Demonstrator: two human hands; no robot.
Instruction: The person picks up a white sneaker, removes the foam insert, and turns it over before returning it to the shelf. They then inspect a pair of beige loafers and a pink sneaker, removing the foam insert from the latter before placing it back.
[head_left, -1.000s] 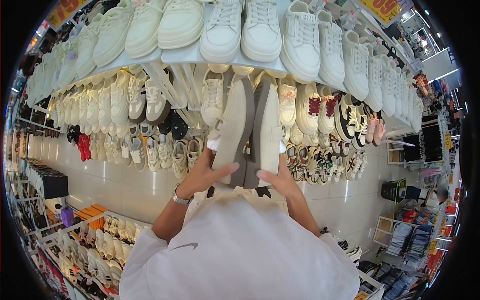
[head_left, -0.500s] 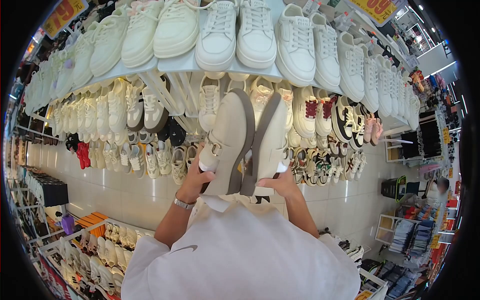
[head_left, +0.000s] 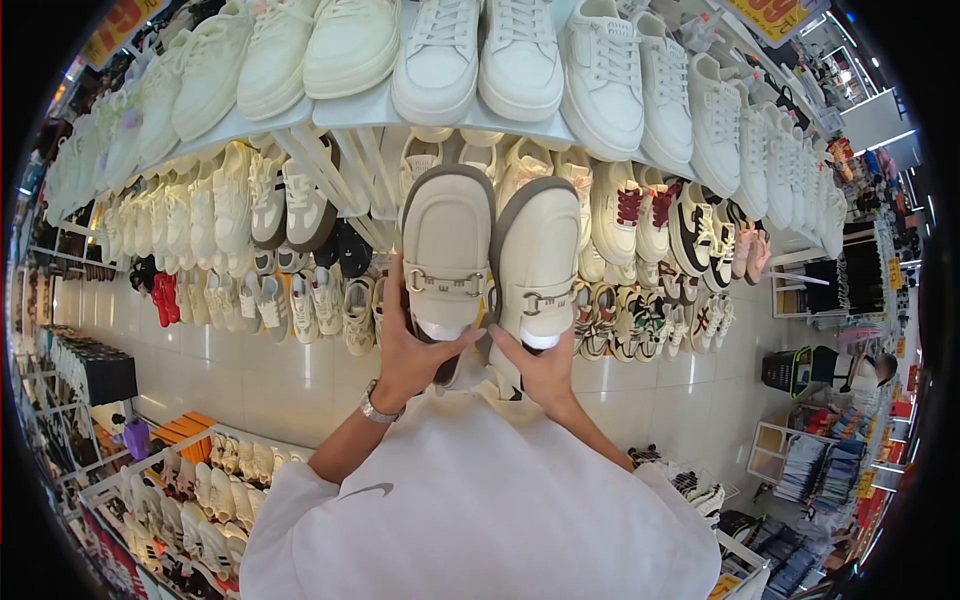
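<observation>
L hand (head_left: 408,362) & R hand (head_left: 546,380) out in front, angled in, thumbs nearly meeting; L grips L shoe (head_left: 448,235), R grips R shoe (head_left: 538,250) at heel ends, side by side, toes twd far white shelf (head_left: 368,106)

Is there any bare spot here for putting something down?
Bare tiled floor shows on the left, between the lower shoe row and the shoes at bottom left, and on the right, between the right hand and the black basket. It's crowded on the upper shelf, packed with white shoes.
</observation>
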